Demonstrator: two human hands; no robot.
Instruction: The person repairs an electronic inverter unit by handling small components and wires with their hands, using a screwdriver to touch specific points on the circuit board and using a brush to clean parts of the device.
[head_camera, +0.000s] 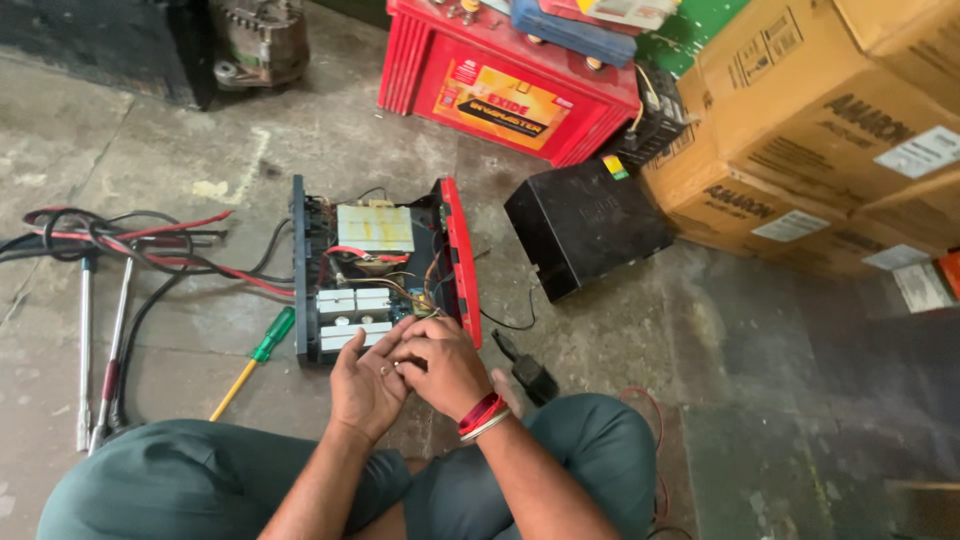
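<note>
— Head view: what are the hands doing?
— Left hand (367, 385) lies palm up, cupped, something small on it. Right hand (443, 368) pinches at that bit, fingertips together; what it is, I cannot tell.
— And the unit?
— Opened inverter (385, 268) sits just ahead on the floor (180, 140), screwdriver (255, 360) beside it, within reach.
</note>
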